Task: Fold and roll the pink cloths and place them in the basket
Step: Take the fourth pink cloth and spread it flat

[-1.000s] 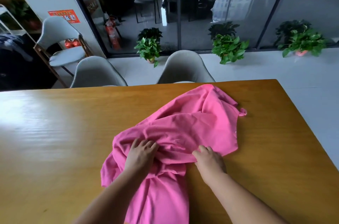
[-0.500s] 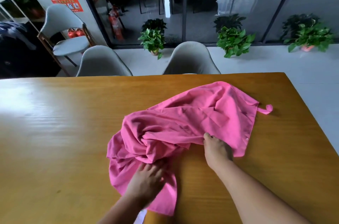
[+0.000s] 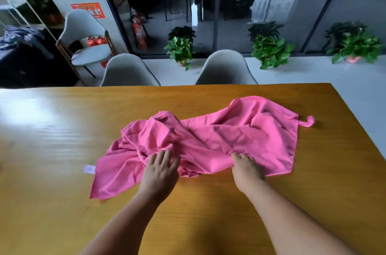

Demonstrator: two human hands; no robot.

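On the wooden table [image 3: 62,171], one crumpled pink cloth [image 3: 240,133] lies at twelve o'clock from both hands. Left hand [image 3: 161,168] presses it with straight fingers. Right hand [image 3: 247,168], at its three o'clock, pinches the near edge. Nothing looks folded or rolled yet, and no basket is in view.

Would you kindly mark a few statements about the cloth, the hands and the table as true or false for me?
1. The pink cloth lies crumpled on the wooden table. True.
2. A basket stands beside the cloth. False: no basket is in view.
3. The left hand and the right hand both touch the cloth. True.
4. The cloth is rolled into a tight tube. False: it is spread loosely, unrolled.
5. A small loop sticks out at the cloth's far right corner. True.
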